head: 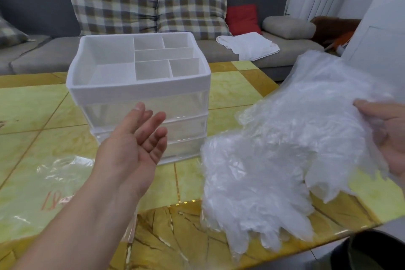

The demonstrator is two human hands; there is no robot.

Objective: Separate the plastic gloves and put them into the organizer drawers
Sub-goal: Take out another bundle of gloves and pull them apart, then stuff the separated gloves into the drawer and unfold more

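Now, items on yellow table (230, 90):
1. Organizer (140, 87) – white, upright, at 11 o'clock; divided top tray, clear drawers (186, 129) below, pushed in.
2. Plastic gloves (285, 149) – thick clear stack, 3–4 o'clock; your right hand (392, 138) grips the upper end, lower end lies on table.
3. Your left hand (135, 147) – palm up, fingers relaxed, holds nothing, just in front of drawers.
4. Clear bag (43, 182) – flat, 8 o'clock.
Bkgd, 12 o'clock: grey sofa (32, 6) w/ plaid cushions (114, 0).
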